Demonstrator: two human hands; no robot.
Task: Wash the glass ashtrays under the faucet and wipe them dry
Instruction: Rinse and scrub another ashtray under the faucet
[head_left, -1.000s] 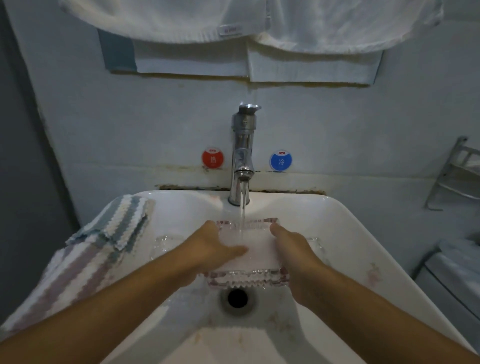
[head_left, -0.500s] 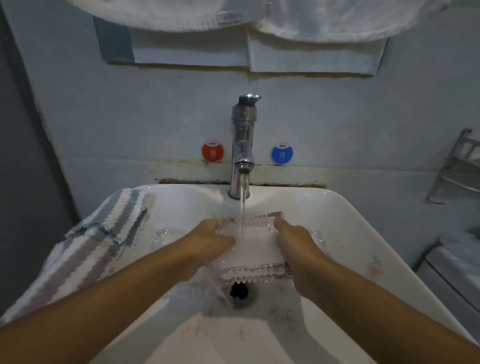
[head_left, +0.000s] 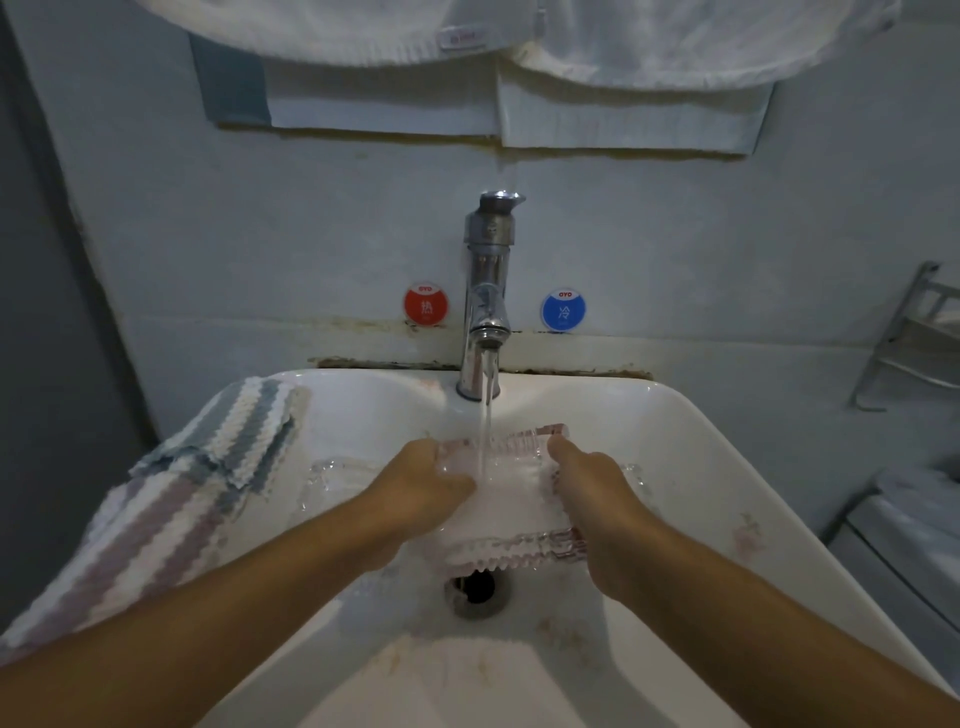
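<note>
Both hands clamp one glass ashtray (head_left: 511, 499) by its sides, left hand (head_left: 426, 486) and right hand (head_left: 592, 493), holding it under the faucet (head_left: 487, 291) above the drain (head_left: 478, 590). Compared with a second ago, its near edge has tipped down, so water now spills off that edge; I judge the rinse of this piece is nearly done. Counting: three ashtrays, the held one plus another at left (head_left: 332, 480) and one at right (head_left: 635, 475) resting in the sink (head_left: 701, 447). One striped cloth (head_left: 171, 499) lies on the rim, ready for wiping.
</note>
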